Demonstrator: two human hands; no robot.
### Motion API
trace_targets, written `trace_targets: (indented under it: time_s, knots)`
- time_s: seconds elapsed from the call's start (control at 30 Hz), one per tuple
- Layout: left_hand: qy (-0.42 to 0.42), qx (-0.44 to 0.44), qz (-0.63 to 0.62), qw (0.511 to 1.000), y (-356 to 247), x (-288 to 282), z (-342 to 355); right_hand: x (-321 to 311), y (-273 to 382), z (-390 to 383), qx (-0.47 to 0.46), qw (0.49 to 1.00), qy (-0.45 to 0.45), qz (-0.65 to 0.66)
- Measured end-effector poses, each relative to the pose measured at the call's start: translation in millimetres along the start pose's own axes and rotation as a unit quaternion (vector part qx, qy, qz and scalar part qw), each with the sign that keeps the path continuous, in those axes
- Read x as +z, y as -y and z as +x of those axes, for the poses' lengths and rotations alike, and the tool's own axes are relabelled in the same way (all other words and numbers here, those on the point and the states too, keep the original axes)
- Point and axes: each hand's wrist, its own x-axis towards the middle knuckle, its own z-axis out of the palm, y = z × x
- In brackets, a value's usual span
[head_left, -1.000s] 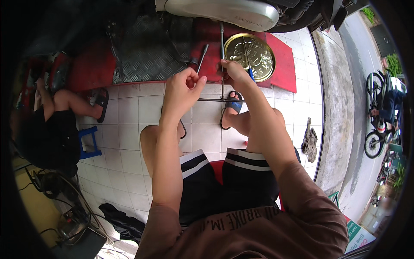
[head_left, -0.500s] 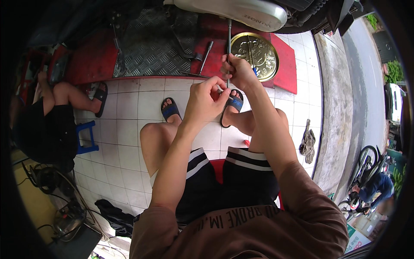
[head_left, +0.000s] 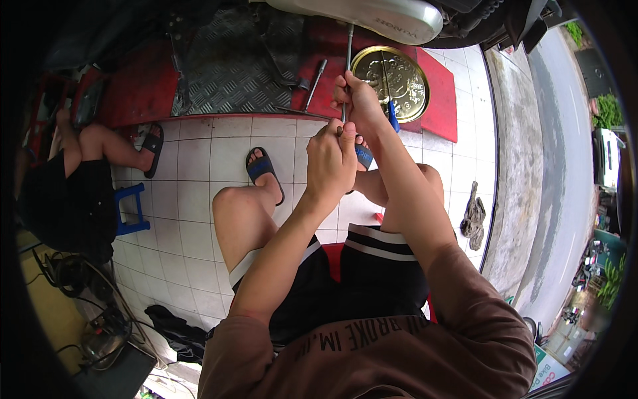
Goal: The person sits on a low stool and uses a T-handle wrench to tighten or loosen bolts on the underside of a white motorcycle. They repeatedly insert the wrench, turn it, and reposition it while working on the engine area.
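A long thin metal rod (head_left: 349, 48) runs from beneath a vehicle's silver cover (head_left: 372, 18) down toward me. My right hand (head_left: 362, 100) is closed around its shaft, fingers curled. Below it, my left hand (head_left: 330, 159) is closed on the rod's near end, thumb up along it; the end itself is mostly covered by my fingers. Just right of the rod, a round gold tray (head_left: 420, 83) lies on the red platform (head_left: 440, 100). A screwdriver with a blue handle (head_left: 393, 118) rests across the tray, its shaft pointing away from me.
Left of the rod, a metal bar tool (head_left: 316, 85) lies on the platform near the dark tread plate (head_left: 226, 86). Another person (head_left: 66, 179) sits at the left by a blue stool (head_left: 133, 209). A dirty rag (head_left: 473, 219) lies on the tiled floor, right of my knee.
My left hand has moved up and right and now wraps the rod's lower end. My right hand has shifted slightly away from me. The roadside cyclist has left view.
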Motion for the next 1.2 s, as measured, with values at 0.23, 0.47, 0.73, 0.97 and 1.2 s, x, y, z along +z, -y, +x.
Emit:
trace_targets:
  time_s: [0.23, 0.47, 0.73, 0.97, 1.2]
  knots:
    - [0.038, -0.132, -0.141, 0.980, 14, 19, 18, 3, 11, 3, 0.044, 0.994, 0.009, 0.099]
    - [-0.092, -0.114, -0.325, 0.934, 19, 52, 17, 10, 15, 7, 0.052, 0.996, -0.052, 0.044]
    - [-0.068, -0.110, -0.361, 0.923, 16, 48, 19, 16, 16, 10, 0.018, 0.993, -0.105, -0.041]
    - [-0.056, -0.108, -0.354, 0.927, 22, 50, 18, 10, 14, 12, 0.007, 0.997, -0.065, -0.029]
    - [-0.012, -0.145, -0.290, 0.946, 13, 34, 16, -2, 8, -2, 0.014, 0.993, -0.069, -0.092]
